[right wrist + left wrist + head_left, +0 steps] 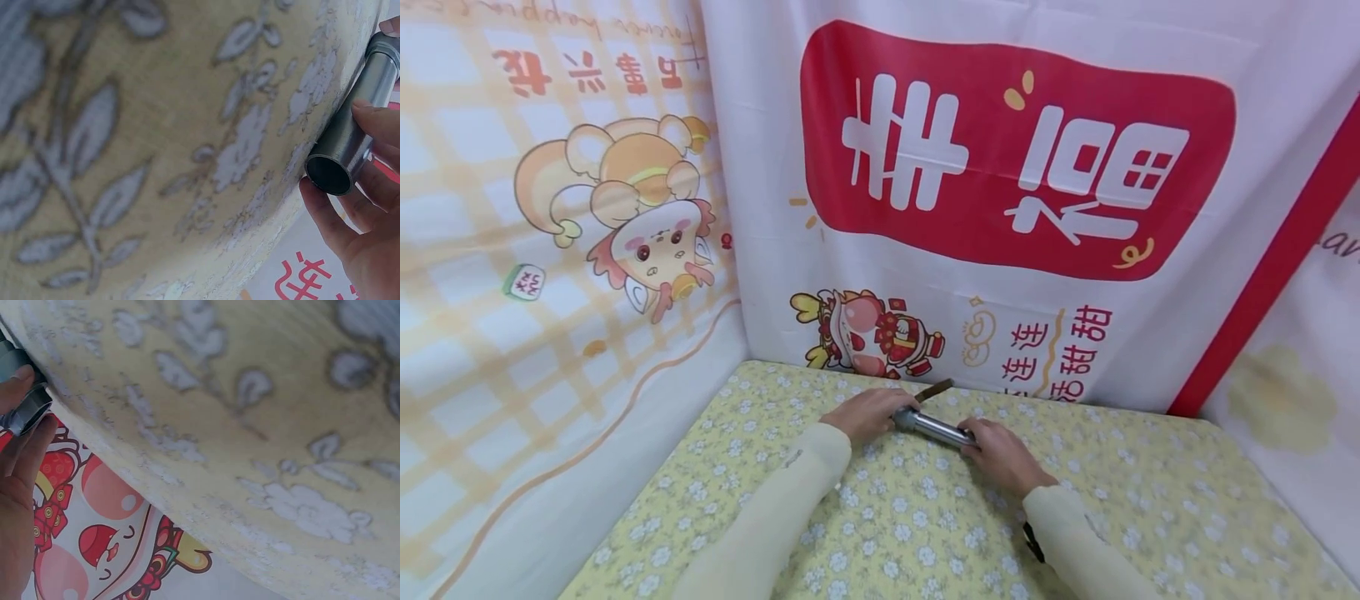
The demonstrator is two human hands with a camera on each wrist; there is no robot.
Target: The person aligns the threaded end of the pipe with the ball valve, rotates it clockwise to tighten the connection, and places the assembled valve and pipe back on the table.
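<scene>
A shiny metal pipe (938,428) lies across the space between the two hands, with a grey metal fitting (905,419) on its left end. My left hand (868,411) grips the fitting; in the left wrist view, thumb and fingers stand on either side of its angular end (31,409). Around the pipe's right part, my right hand (1002,457) curls its thumb and fingers. The right wrist view shows the pipe's open round end (329,175) just past the fingertips. A brown stick-like piece (936,390) juts out behind the left fingers, its near end hidden by them.
The table wears a yellow floral cloth (910,533). Behind its far edge hangs a white curtain with a red printed panel (985,167), and a checked, printed curtain (587,250) hangs along the left side. A red stripe (1262,292) runs down at the right.
</scene>
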